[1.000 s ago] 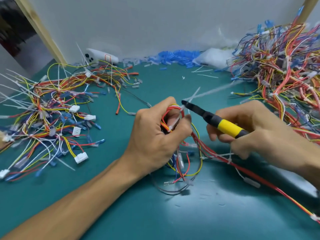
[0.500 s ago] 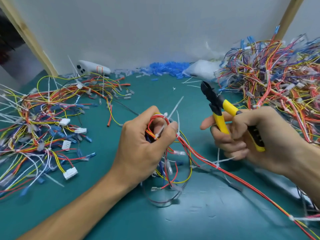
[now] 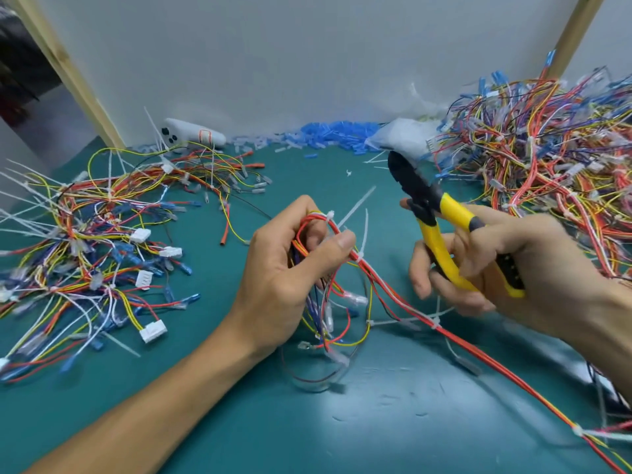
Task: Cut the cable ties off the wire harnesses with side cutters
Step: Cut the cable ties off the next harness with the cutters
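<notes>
Left hand (image 3: 290,268) grips the looped wire harness (image 3: 342,285) above the mat (image 3: 239,405), cable tie (image 3: 330,215) at the loop top. Right hand (image 3: 496,265) clamps the side cutters (image 3: 441,230), raised well apart. Risk: blades nick a wire, since ties sit tight against insulation.

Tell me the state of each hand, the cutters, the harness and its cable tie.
Left hand, grips the looped harness.
Right hand, grips the side cutters.
Side cutters, raised, tip up, clear of the harness.
Harness, looped in hand, tail lying on the table.
Cable tie, uncut, fastened round the harness.
</notes>
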A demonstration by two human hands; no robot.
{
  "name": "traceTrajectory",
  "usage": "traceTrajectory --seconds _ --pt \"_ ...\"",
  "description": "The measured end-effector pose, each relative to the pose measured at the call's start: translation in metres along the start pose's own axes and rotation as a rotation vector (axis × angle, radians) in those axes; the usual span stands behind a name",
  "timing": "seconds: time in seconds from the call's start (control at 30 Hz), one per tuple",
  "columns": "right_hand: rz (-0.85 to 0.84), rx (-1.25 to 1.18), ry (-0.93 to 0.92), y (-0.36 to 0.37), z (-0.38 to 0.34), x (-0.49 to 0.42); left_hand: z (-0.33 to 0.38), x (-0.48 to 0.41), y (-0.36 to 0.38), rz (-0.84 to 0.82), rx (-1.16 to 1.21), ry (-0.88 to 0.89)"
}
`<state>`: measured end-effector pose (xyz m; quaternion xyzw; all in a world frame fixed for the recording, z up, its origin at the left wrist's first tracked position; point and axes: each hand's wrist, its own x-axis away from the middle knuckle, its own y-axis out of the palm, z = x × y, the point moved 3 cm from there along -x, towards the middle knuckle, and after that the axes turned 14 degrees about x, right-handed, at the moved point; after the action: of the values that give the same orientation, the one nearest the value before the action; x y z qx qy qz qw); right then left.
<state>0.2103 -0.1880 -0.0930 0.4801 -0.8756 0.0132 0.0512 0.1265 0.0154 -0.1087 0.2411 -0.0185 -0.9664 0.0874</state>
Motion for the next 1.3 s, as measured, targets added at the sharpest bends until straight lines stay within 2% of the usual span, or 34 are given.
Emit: traceTrajectory --seconds 0.07,0.17,0.27,0.4,0.6,0.67,0.8,0.9,1.07,1.3 --pt "0.12 0.163 0.002 -0.002 0.003 -0.002 -0.001 0.001 -0.001 -0.045 0.147 -0.03" --pt "0.167 0.327 -0.008 -0.003 0.005 -0.003 0.002 0.001 -0.003 -0.062 0.236 -0.053" --pt "0.175 0.343 -0.067 -0.001 0.002 -0.001 0.005 0.0 -0.002 -0.067 0.246 -0.038" --pt "0.276 0.339 -0.158 -0.004 -0.001 0.0 0.005 0.001 -0.008 -0.058 0.247 -0.003" --pt "0.373 0.572 -0.282 -0.006 -0.011 0.006 0.005 0.001 -0.012 0.002 0.191 0.023" --pt "0.344 0.654 -0.311 -0.004 -0.016 0.01 0.006 0.0 -0.013 0.04 0.223 0.027" --pt "0.159 0.907 -0.249 0.007 -0.016 0.012 0.007 -0.002 -0.012 0.095 0.248 0.018" --pt "0.183 1.103 -0.16 0.007 -0.011 0.011 0.008 -0.001 -0.011 0.067 0.222 0.029" --pt "0.199 1.01 -0.089 0.005 -0.012 0.008 0.009 0.0 -0.008 0.028 0.181 0.034" --pt "0.229 1.036 -0.081 0.006 -0.01 0.009 0.01 0.002 -0.004 -0.012 0.192 0.023"
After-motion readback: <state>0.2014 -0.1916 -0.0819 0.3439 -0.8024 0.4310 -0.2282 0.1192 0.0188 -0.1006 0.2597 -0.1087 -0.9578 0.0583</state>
